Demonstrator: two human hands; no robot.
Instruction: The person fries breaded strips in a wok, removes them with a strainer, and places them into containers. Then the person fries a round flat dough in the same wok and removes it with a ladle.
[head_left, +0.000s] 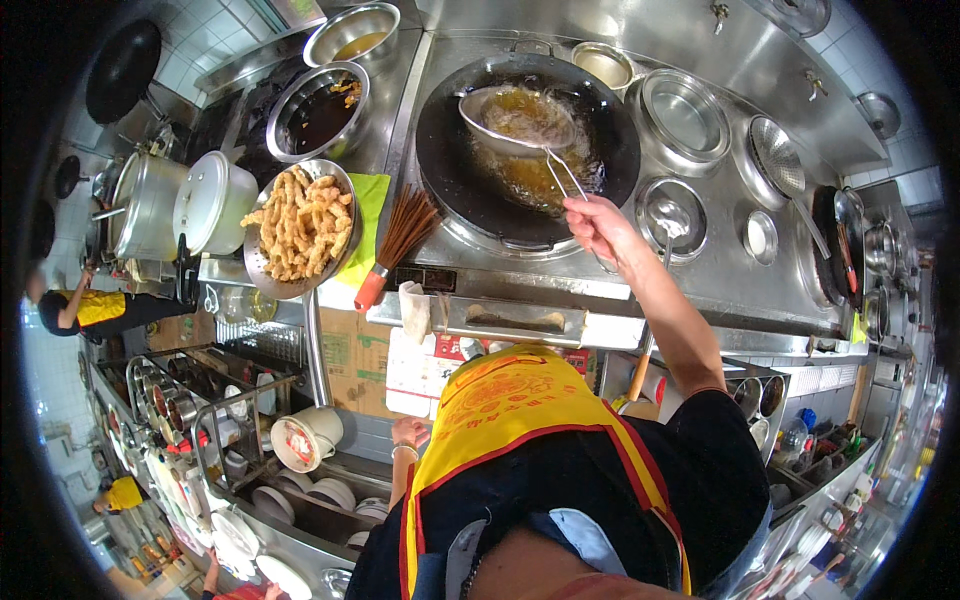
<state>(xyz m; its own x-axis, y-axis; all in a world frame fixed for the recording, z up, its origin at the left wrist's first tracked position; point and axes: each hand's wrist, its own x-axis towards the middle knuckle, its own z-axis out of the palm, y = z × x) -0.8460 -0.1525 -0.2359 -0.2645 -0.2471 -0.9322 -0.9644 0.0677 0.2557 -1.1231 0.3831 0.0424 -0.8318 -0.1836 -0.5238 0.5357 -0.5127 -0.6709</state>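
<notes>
My right hand grips the wire handle of a fine-mesh strainer. The strainer's round rim hangs over a large black wok, tilted above bubbling golden oil. Through the mesh I see foam, but cannot tell whether food is in it. Down by the left side of my yellow apron, my left hand hangs loosely with a bracelet at the wrist and nothing visible in it. Left of the wok, a perforated metal skimmer holds a heap of battered fried strips.
A bamboo wok brush lies between skimmer and wok. Bowls of dark liquid and yellowish liquid stand behind. Right of the wok are a water basin, a ladle in a bowl and a perforated scoop. Another person stands far left.
</notes>
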